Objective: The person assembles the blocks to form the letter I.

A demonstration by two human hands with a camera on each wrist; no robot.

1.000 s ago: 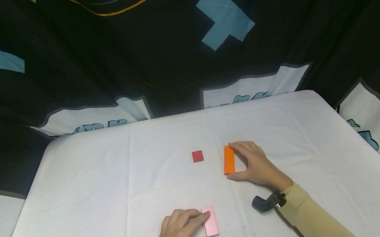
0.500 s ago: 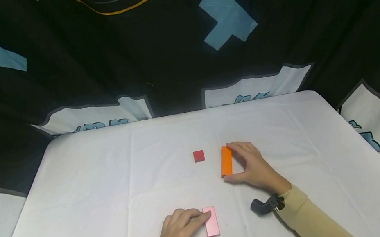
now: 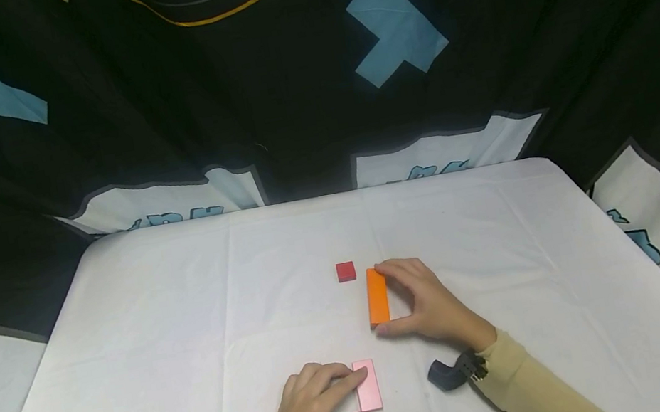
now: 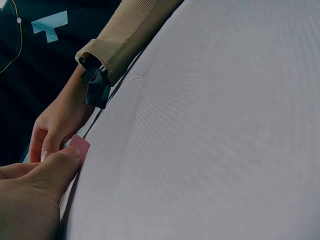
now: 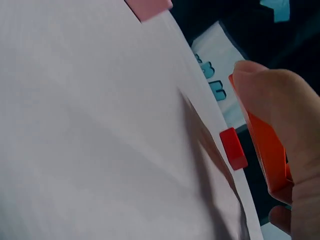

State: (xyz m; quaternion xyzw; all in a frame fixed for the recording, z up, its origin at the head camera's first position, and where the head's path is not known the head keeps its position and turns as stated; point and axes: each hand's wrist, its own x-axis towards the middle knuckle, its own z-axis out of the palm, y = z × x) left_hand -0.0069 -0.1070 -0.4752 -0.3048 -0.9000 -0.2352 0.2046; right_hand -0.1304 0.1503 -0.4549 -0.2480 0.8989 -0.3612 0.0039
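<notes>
My right hand pinches an orange rectangular block by its two ends, thumb at the near end and fingers at the far end. In the right wrist view the orange block appears above the cloth, with a shadow below. My left hand holds a pink rectangular block between thumb and fingers near the front of the table; the left wrist view shows the thumb on the pink block. A small red block lies by itself just left of the orange block's far end.
White cloth covers the table. A dark curtain with blue and white patches hangs behind it. A black wrist strap sticks out from the right wrist, below a tan sleeve.
The right hand has carried the orange block left and slightly nearer, toward the space between the red and pink blocks. The left hand and pink block stay in place.
</notes>
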